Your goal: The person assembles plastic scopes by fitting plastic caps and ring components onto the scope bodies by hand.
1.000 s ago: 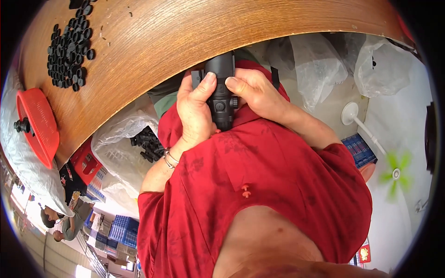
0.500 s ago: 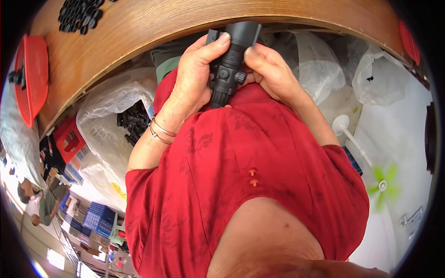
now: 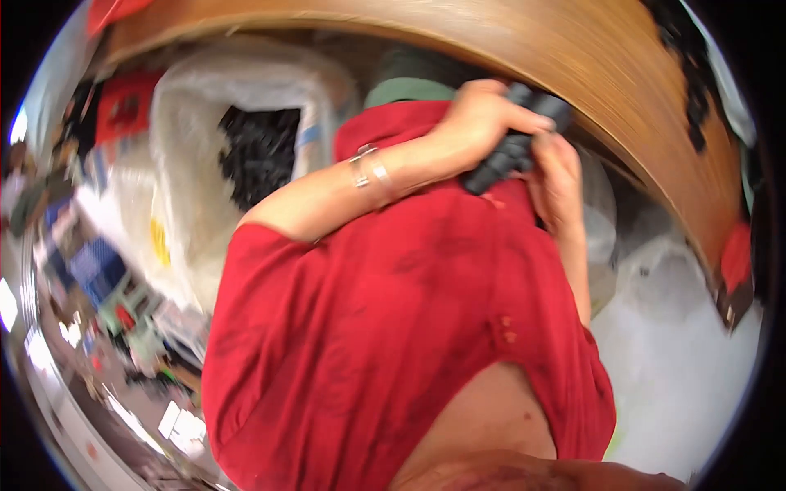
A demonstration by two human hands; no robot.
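A black scope-like tube (image 3: 494, 164) with knobs is held between my two hands in front of my red shirt, just below the table edge. It slants, with its wider end up and to the right. My left hand (image 3: 475, 123) is wrapped round it, its thumb lying across the upper part. On the other side, my right hand (image 3: 560, 184) has its bent fingers against the tube near the wide end. Motion blurs the picture, so the right fingertips are hard to make out.
The curved wooden table (image 3: 475, 33) runs along the top, with black parts (image 3: 684, 74) and a red container (image 3: 735, 258) at its right. To my left stands a plastic-lined box (image 3: 190, 114) holding many black pieces (image 3: 258, 155). Clear plastic bags (image 3: 663, 278) hang at the right.
The whole view has swung round, so the table and left-hand box appear shifted. Both hands and the tube now sit further right, still together, with the tube tilted more.
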